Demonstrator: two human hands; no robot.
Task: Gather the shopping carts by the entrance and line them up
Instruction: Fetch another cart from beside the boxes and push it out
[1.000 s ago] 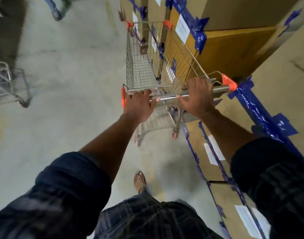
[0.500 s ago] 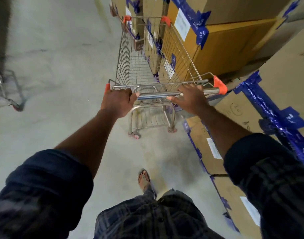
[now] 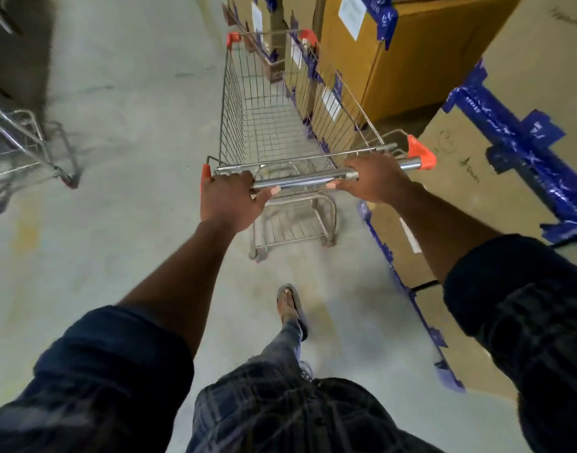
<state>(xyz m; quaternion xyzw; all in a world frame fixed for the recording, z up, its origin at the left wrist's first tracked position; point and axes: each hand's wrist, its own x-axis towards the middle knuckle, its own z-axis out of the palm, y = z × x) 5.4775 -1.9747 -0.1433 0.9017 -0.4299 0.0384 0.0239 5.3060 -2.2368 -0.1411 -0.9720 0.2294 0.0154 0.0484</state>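
At the left edge of the frame a second cart [image 3: 22, 148] stands on the concrete floor [image 3: 133, 109], well apart from the one in hand. When the two are brought into line, a swing of the nose that way could, I judge, clip its wheels. In the centre the left hand [image 3: 230, 199] has its fingers wrapped round the left end of the chrome handle [image 3: 308, 177], and the shopping cart [image 3: 271, 125] stretches from there toward the upper middle, its basket empty. A sandalled foot [image 3: 290, 305] lands just behind the rear wheels and could be nipped if the cart stops short. The right hand [image 3: 375, 181] has its fingers curled over the same bar, near the orange end cap [image 3: 423, 155]. The likelier trouble lies to the right. The basket's side runs close along the stacked cardboard boxes [image 3: 418, 70], and a small drift would scrape the wire on them or snag the blue tape [image 3: 522, 148]. Those boxes wall off the whole right side, so steering room lies only leftward.
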